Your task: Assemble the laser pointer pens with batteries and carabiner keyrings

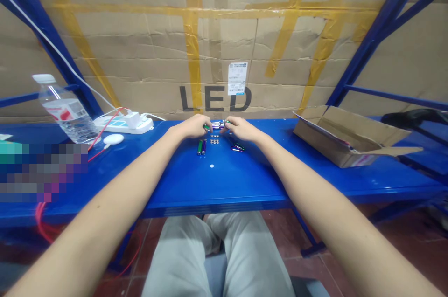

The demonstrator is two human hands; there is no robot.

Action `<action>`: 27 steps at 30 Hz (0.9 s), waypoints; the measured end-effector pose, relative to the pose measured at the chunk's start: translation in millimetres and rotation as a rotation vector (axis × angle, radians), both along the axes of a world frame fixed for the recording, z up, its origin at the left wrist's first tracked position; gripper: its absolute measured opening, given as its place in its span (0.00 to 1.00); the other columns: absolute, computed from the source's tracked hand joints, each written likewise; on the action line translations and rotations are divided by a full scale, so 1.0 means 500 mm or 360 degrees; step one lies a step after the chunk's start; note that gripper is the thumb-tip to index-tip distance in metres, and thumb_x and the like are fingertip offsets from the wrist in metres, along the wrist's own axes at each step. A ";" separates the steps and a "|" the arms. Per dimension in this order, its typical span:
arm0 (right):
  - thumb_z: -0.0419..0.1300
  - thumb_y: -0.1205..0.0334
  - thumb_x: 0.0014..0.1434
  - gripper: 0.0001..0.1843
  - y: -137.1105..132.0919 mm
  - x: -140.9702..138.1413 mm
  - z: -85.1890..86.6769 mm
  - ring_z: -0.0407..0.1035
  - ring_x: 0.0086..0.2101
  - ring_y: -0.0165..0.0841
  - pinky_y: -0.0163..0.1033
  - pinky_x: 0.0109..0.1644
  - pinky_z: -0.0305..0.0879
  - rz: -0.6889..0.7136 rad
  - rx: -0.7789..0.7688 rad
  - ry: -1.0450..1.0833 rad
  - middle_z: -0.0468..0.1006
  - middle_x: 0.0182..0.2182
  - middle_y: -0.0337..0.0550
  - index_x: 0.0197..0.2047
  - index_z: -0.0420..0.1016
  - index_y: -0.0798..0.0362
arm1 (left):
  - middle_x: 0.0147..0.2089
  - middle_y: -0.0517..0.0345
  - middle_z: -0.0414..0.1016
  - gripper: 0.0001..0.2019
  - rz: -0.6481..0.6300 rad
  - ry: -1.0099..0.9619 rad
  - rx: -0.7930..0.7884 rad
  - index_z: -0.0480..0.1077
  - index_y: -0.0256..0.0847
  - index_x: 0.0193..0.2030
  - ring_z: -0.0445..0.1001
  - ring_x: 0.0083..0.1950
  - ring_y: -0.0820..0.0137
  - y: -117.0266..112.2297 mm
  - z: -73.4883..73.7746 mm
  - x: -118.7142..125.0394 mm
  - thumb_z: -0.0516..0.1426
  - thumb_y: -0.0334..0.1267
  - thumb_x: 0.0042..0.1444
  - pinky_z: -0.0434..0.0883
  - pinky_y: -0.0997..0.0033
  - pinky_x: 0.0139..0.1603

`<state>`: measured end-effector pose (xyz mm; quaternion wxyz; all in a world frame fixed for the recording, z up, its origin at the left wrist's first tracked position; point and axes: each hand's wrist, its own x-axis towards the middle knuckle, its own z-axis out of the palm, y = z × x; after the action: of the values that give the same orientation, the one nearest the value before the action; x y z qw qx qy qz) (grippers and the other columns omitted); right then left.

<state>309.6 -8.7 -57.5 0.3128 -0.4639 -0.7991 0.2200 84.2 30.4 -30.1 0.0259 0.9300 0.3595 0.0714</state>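
At the far side of the blue table my left hand (196, 126) is closed, its fingertips pinching a small green metal piece (206, 127). Facing it, my right hand (242, 128) also pinches a small green piece (227, 122); its exact kind is too small to tell. Between the hands lie several shiny silver and purple metal parts (217, 125). Small round metal pieces (214, 141) sit in rows just in front. Nearer to me are a green tube (199, 148) and a purple tube (204, 147) side by side. Purple and green carabiner-like clips (238, 147) rest below my right hand.
A white disc (212, 166) lies on the blue table (220, 189). To the left stand a tilted water bottle (66, 113), a white power strip (121, 123) and a round white charger (114, 140) with red cable. An open cardboard box (325, 141) is at right.
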 end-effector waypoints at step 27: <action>0.48 0.63 0.71 0.12 -0.009 -0.009 -0.001 0.72 0.47 0.36 0.40 0.53 0.63 0.0138 -0.0040 -0.0126 0.83 0.46 0.46 0.41 0.72 0.52 | 0.49 0.55 0.82 0.28 0.0047 0.0056 -0.0196 0.81 0.44 0.49 0.78 0.46 0.68 -0.023 -0.011 0.012 0.51 0.21 0.46 0.71 0.75 0.46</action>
<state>305.2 -13.2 -57.8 0.2652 -0.4412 -0.8273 0.2248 90.2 18.8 -35.5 0.0758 0.9223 0.3774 0.0330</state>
